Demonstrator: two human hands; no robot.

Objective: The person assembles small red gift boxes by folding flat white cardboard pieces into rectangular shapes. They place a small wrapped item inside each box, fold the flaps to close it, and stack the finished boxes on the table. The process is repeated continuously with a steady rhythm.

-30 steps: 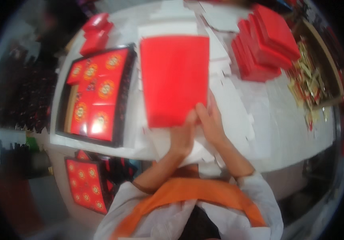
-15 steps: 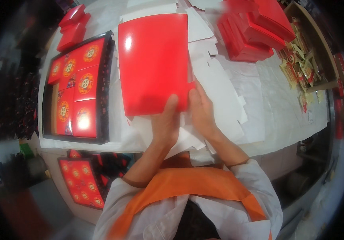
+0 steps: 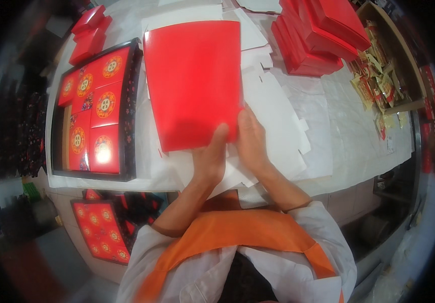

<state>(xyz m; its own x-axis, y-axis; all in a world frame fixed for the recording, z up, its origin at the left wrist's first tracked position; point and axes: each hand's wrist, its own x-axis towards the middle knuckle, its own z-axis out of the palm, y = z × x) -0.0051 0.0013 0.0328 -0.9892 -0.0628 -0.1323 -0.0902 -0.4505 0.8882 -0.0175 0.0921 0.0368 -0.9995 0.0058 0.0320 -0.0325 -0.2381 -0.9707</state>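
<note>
Your left hand point(image 3: 210, 157) grips the red cardboard piece point(image 3: 195, 83) near its lower right corner, thumb on the face. Your right hand point(image 3: 252, 141) sits at its right edge (whether those fingers pinch it, I cannot tell). The piece is above white cardboard point(image 3: 278, 121), between the black tray point(image 3: 130, 116) and stacked red boxes point(image 3: 318, 48).

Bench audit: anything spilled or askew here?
Yes. At right, wrapped packets lie loose on the table outside the brown carton, as if spilled. Nearby, the stacked red boxes look askew, their edges out of line.
</note>
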